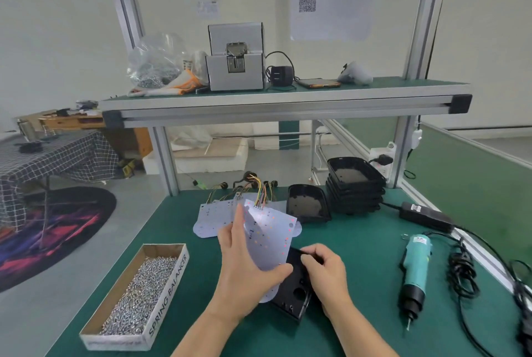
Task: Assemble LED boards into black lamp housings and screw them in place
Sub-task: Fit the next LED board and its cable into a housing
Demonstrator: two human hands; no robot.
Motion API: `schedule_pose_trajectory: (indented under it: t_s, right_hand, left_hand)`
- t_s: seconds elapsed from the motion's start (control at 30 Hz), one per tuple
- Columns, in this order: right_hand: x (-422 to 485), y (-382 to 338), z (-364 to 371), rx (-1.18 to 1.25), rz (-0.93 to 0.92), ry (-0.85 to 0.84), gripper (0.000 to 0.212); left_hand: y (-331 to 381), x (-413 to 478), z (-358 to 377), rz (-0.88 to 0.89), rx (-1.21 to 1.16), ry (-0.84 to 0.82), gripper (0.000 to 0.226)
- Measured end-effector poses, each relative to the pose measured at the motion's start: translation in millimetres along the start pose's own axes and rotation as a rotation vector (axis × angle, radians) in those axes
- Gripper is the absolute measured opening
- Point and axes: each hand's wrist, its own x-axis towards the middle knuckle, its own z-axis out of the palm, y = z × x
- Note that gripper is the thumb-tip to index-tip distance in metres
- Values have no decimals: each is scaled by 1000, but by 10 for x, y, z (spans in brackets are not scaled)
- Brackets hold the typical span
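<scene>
Beneath LED board (267,238), half-hidden black housing (292,294)

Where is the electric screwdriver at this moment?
Head view: the electric screwdriver lies on the green table at the right, between the right hand and a coiled black cable.

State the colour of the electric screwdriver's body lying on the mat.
Teal body with a black nose on the plastic electric screwdriver; head view.
</scene>
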Motion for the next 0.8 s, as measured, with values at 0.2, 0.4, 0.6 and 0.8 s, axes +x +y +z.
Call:
schedule_pose_trajectory:
  t_s: [0.2, 0.4, 0.6, 0.8]
  right_hand:
    - [-112, -235, -35, -179, -329, 25, 58]
    - [-192, -1029, -84, 96, -462, -336, 71]
    - [-305, -1263, -227, 196, -453, -376, 13]
    - [-456, -1592, -370, 333, -514, -535, 11]
  left_hand:
    - [134, -440, 101, 75, -8, -49, 136]
    - [212, -658, 187, 133, 28, -112, 93]
    - [316, -491, -2, 120, -22, -48, 34]
    - [397, 68, -473, 228, 60, -333, 37]
